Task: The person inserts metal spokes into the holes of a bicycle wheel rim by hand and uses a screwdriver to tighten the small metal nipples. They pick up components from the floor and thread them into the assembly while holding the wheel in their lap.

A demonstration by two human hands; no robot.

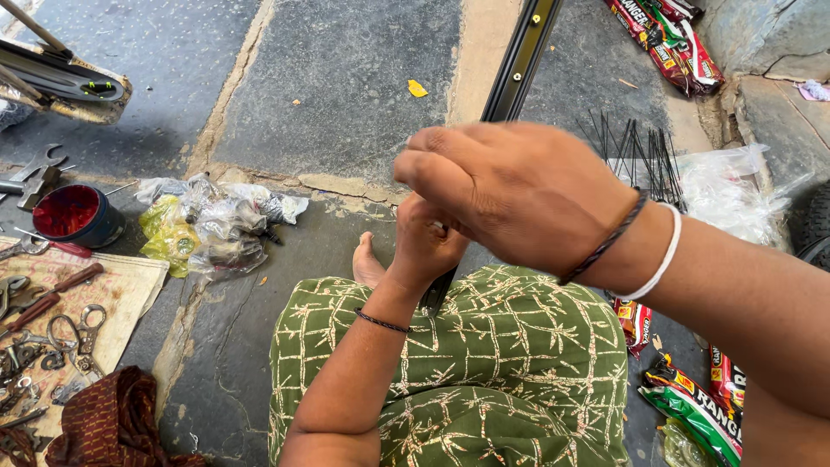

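A black bicycle rim (520,59) runs from the top of the view down to my lap. My left hand (423,248) is closed around the rim's lower part, just above my green patterned cloth (484,363). My right hand (519,195) hovers right over the left one, seen from its back, with the fingers curled down toward the rim. Whatever is in those fingers is hidden. A dark cord and a white band circle my right wrist, and a thin dark band circles my left wrist.
Black spokes (641,156) lie on a clear plastic bag (726,195) at right. Crumpled plastic bags (212,227) and a red cup (73,214) sit at left, with hand tools on a mat (130,290). Printed packets (667,39) lie top right and more packets (696,411) bottom right.
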